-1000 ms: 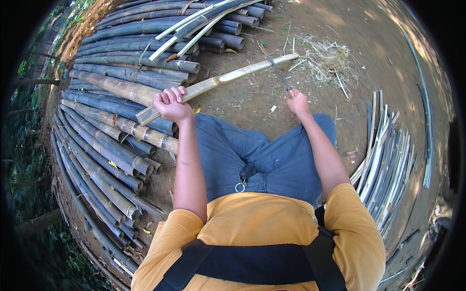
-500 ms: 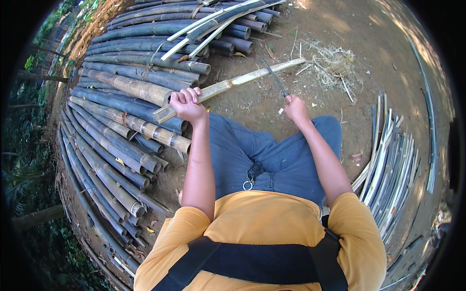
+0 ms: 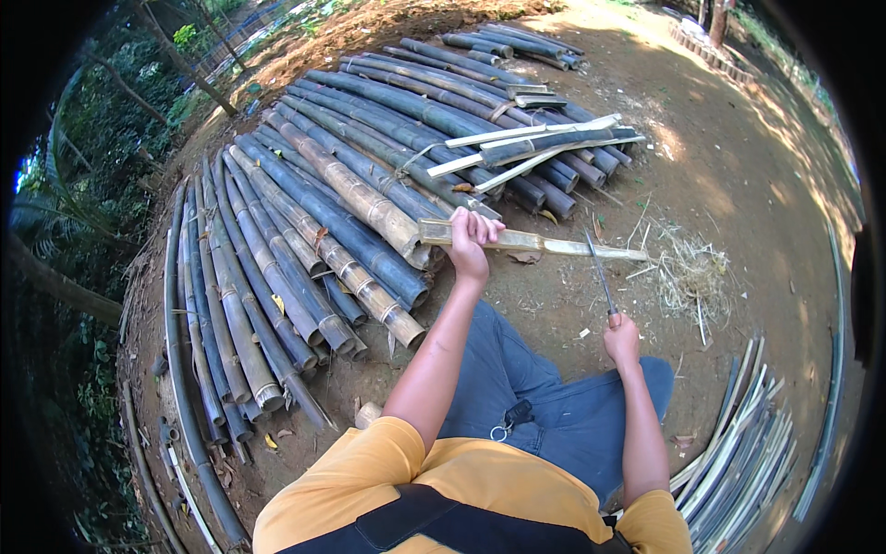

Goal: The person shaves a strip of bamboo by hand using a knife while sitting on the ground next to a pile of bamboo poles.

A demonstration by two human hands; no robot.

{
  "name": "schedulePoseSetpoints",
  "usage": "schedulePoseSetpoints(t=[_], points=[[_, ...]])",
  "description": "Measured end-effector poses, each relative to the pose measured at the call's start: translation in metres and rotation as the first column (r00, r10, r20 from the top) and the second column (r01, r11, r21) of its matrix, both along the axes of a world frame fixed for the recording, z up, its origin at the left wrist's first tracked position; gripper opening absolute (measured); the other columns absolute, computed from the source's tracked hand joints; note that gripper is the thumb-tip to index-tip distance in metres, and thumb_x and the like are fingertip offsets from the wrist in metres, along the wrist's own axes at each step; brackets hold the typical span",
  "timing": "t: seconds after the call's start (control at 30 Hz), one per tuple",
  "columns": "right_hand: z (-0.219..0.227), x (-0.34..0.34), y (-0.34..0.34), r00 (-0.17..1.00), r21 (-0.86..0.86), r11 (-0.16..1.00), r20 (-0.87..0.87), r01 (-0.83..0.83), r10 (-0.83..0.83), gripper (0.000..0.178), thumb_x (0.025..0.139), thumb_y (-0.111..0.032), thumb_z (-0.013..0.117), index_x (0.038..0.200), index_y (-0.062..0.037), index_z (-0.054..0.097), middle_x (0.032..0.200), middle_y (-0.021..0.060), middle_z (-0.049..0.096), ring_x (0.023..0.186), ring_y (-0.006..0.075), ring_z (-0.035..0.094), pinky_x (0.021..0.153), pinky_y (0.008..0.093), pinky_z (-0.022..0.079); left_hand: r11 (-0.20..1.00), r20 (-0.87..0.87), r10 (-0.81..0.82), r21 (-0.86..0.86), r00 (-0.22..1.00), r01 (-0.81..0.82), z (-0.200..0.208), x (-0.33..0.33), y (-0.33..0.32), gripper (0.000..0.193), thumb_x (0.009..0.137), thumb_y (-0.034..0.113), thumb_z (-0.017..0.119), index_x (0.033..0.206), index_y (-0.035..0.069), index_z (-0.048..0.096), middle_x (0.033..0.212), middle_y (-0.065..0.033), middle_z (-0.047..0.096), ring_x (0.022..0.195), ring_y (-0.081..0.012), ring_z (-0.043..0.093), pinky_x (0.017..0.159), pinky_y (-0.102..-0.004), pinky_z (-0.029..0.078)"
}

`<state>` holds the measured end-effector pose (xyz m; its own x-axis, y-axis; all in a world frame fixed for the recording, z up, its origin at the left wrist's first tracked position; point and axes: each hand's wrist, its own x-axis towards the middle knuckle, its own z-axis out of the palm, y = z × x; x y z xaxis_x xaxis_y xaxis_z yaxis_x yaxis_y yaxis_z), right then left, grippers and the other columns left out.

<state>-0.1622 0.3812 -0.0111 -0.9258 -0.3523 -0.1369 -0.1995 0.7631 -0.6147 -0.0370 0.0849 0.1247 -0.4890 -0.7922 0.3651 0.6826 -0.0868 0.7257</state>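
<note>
My left hand (image 3: 472, 242) is closed round a pale split bamboo strip (image 3: 554, 246) near its left end. The strip reaches out to the right, over the ground, toward a heap of shavings. In my right hand (image 3: 622, 338) is the handle of a long, thin dark-bladed knife (image 3: 600, 272). Its blade points away from me, and the tip meets or overlaps the strip right of the middle; whether it cuts in cannot be seen. Both hands are in front of my crossed legs (image 3: 581, 420).
Many dark bamboo poles (image 3: 355, 171) lie stacked at the left and far side. Split pieces (image 3: 544, 148) rest on top of them. Curly shavings (image 3: 692, 277) lie on bare soil beyond my right hand. A bundle of thin strips (image 3: 738, 462) sits at the near right.
My view has swung, so the scene appears lower and farther right. The strip lies at a different slant, its right end dipping. Both hands keep their holds on strip and knife.
</note>
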Motion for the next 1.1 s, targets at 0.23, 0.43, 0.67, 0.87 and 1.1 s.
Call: schedulePoseSetpoints(t=[0.23, 0.43, 0.67, 0.87, 1.1], points=[[0.020, 0.014, -0.005, 0.990, -0.116, 0.985, -0.063, -0.130, 0.123, 0.014, 0.075, -0.011, 0.062, 0.076, -0.0016, 0.052, 0.069, 0.0199, 0.057, 0.069, 0.0399, 0.059, 0.067, 0.0481, 0.046, 0.843, 0.409, 0.382, -0.521, 0.829, -0.131, 0.005, 0.023, -0.033, 0.036, 0.106, 0.041, 0.041, 0.100, 0.006, 0.048, 0.092, -0.0057, 0.056, 0.090, -0.0193, 0.059, 0.081, -0.0368, 0.053], [-0.019, -0.003, -0.008, 0.999, 0.014, 1.000, -0.048, -0.024, 0.024, 0.025, 0.091, -0.023, 0.056, 0.089, -0.0002, 0.065, 0.090, 0.0284, 0.067, 0.088, 0.0460, 0.065, 0.076, 0.0518, 0.048, 0.994, 0.454, 0.088, -0.102, 0.886, -0.046, 0.002, 0.035, -0.018, 0.044, 0.096, 0.043, 0.062, 0.111, 0.007, 0.043, 0.084, -0.0081, 0.058, 0.056, -0.0163, 0.062, 0.045, -0.0281, 0.055], [0.050, 0.045, -0.019, 0.976, -0.032, 0.976, -0.013, -0.217, 0.217, 0.018, 0.084, -0.019, 0.060, 0.084, -0.0018, 0.059, 0.078, 0.0240, 0.064, 0.078, 0.0428, 0.063, 0.071, 0.0486, 0.048, 0.951, 0.440, 0.309, -0.173, 0.843, -0.258, -0.027, 0.064, -0.006, 0.037, 0.086, 0.019, 0.078, 0.101, 0.004, 0.048, 0.076, -0.0093, 0.063, 0.054, -0.0159, 0.063, 0.046, -0.0274, 0.055], [0.050, 0.068, -0.020, 0.973, 0.028, 0.973, 0.001, -0.229, 0.229, 0.016, 0.084, -0.019, 0.061, 0.090, -0.0041, 0.061, 0.085, 0.0243, 0.067, 0.086, 0.0444, 0.064, 0.074, 0.0508, 0.049, 0.945, 0.504, 0.312, -0.249, 0.805, -0.211, -0.032, 0.084, 0.006, 0.029, 0.081, 0.012, 0.082, 0.093, 0.000, 0.060, 0.076, -0.0092, 0.068, 0.060, -0.0137, 0.066, 0.053, -0.0254, 0.055], [0.073, 0.088, -0.024, 0.962, 0.042, 0.961, 0.034, -0.272, 0.271, 0.017, 0.088, -0.020, 0.058, 0.094, -0.0045, 0.062, 0.089, 0.0254, 0.067, 0.089, 0.0464, 0.064, 0.075, 0.0525, 0.049, 0.947, 0.576, 0.297, -0.278, 0.762, -0.159, -0.054, 0.106, 0.008, 0.022, 0.083, 0.015, 0.081, 0.092, -0.001, 0.068, 0.080, -0.0066, 0.071, 0.067, -0.0102, 0.066, 0.061, -0.0220, 0.052]])
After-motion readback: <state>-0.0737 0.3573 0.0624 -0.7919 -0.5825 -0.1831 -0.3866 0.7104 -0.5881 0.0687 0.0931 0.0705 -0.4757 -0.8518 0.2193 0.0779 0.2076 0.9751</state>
